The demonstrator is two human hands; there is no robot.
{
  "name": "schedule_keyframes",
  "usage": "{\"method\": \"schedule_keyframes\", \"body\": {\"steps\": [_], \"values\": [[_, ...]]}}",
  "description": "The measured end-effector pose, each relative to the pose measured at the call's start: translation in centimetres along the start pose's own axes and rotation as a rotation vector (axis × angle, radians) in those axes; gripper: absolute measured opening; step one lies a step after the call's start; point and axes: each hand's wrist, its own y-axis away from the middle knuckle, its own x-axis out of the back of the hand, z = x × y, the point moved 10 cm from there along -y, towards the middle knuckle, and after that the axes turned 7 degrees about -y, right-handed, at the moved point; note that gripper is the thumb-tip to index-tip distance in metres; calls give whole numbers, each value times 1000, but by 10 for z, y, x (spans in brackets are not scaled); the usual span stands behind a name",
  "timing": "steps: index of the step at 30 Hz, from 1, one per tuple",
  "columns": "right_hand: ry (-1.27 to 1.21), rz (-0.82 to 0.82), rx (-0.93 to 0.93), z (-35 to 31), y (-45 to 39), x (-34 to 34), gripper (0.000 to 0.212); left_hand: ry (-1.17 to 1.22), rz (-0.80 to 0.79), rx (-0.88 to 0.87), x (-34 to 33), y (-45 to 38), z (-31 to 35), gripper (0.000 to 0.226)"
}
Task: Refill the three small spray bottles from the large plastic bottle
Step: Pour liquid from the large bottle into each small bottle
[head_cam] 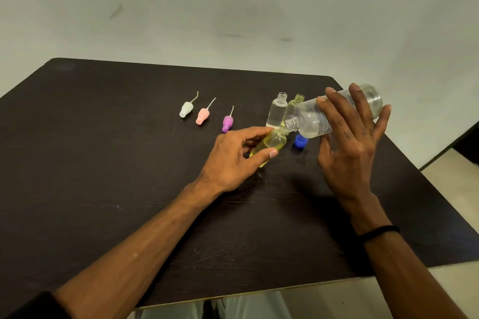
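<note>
My right hand [350,137] grips the large clear plastic bottle [308,118], tipped nearly flat with its open neck pointing left. That neck meets the mouth of a small yellowish spray bottle [274,141], which my left hand [238,155] holds tilted between thumb and fingers just above the table. Two more small bottles stand open behind: a clear one [277,111] and a yellowish one [295,102], partly hidden by the large bottle.
Three spray tops lie in a row on the dark table [103,163]: white [186,109], pink [202,114], purple [228,123]. The large bottle's blue cap [300,141] lies under its neck. The table's right edge runs close to my right hand.
</note>
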Motion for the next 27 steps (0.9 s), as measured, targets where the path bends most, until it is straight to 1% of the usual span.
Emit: {"method": "schedule_keyframes", "body": {"steps": [27], "values": [[3,-5,18,-2,-2,1,71,-15,-6,-4,0,-1,-1,49]]}}
